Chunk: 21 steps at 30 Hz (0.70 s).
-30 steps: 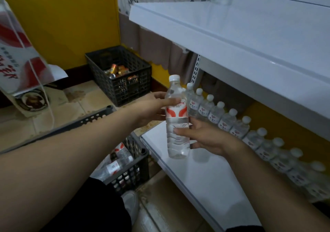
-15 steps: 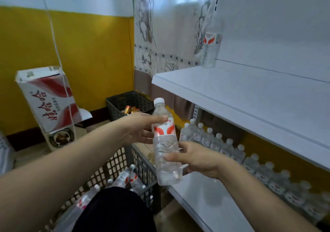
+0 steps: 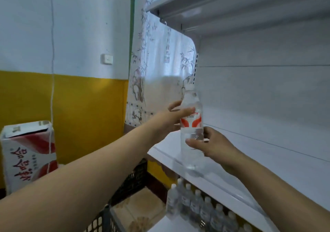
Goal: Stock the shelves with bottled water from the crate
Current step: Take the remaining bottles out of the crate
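Note:
A clear water bottle [image 3: 192,124] with a white cap and a red-and-white label stands upright over the left end of the white middle shelf [image 3: 250,167]. My left hand [image 3: 171,117] grips it around the shoulder and label. My right hand [image 3: 212,146] pinches its lower body from the right. I cannot tell whether its base touches the shelf. A row of several like bottles [image 3: 198,206] stands on the lower shelf beneath. The black crate [image 3: 105,219] shows only its rim at the bottom, under my left arm.
Another white shelf [image 3: 214,4] hangs overhead. A second black crate [image 3: 135,180] sits on the floor by the yellow wall. A red-and-white carton [image 3: 26,153] stands at the left with a white cord [image 3: 52,88] hanging past it. A curtain [image 3: 160,71] lies behind the shelving.
Both hands have lifted the bottle from the lower shelf level up to the middle shelf. My view has tilted upward, so the crate has dropped nearly out of sight.

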Each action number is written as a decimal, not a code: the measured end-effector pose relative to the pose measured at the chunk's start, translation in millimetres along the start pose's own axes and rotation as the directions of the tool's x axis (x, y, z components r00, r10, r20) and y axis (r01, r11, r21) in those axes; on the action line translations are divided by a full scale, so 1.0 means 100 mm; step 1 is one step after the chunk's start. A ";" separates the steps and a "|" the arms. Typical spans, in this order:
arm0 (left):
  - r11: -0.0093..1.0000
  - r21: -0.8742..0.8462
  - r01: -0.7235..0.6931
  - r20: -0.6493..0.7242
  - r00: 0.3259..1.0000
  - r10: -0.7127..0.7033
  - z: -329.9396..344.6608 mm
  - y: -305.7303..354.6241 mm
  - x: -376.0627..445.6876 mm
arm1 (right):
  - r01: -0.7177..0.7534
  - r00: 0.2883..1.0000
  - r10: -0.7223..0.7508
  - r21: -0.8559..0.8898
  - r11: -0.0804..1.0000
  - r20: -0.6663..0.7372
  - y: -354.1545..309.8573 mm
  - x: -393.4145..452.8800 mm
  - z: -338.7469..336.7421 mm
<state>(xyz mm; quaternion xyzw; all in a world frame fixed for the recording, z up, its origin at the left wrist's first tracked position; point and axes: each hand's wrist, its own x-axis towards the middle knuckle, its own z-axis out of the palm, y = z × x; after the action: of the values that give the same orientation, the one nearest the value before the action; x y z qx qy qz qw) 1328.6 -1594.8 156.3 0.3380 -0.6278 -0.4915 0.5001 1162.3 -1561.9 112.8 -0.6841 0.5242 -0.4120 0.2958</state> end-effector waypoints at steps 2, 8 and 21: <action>0.999 0.044 -0.003 0.000 1.000 0.003 0.10 -0.15 0.30 | -0.008 0.995 0.007 -0.007 1.000 -0.096 0.18 0.22 -0.05; 0.919 0.381 0.098 -0.129 0.990 -0.053 0.09 -0.96 1.16 | -0.021 0.925 0.034 0.038 0.999 -0.379 0.74 1.10 -0.16; 0.657 0.749 0.086 -0.058 0.996 -0.063 -0.01 -1.76 2.47 | -0.115 0.815 -0.039 -0.227 0.967 -0.579 1.42 2.90 -0.06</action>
<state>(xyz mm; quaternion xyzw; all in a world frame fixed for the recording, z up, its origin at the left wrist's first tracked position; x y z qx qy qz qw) 1250.9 -1872.4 61.1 0.5460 -0.7533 -0.2046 0.3043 1122.4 -1879.2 70.5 -0.5477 0.6506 -0.5244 0.0414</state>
